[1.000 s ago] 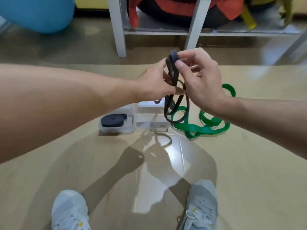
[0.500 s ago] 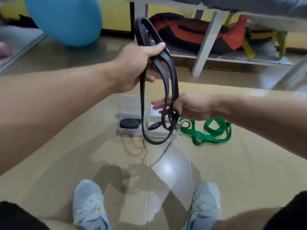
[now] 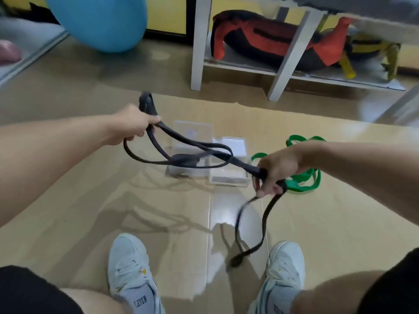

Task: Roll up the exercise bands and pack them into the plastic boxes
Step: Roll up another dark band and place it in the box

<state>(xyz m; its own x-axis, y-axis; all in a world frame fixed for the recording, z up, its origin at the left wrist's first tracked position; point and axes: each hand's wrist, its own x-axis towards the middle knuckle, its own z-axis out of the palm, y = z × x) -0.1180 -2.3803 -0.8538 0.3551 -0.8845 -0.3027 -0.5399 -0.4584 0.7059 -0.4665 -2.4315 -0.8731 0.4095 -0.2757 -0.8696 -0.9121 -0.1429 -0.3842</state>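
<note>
Big blue ball at far left, on the floor. Left hand is curled tight round one end of the long black rubber band, held up in the air. Band runs across, over 2 clear plastic boxes on the floor. Right hand grips its other end w/ a loop hanging down by the white shoe. Hands well apart. Green rubber band lies loose on the floor, just beside the boxes.
</note>
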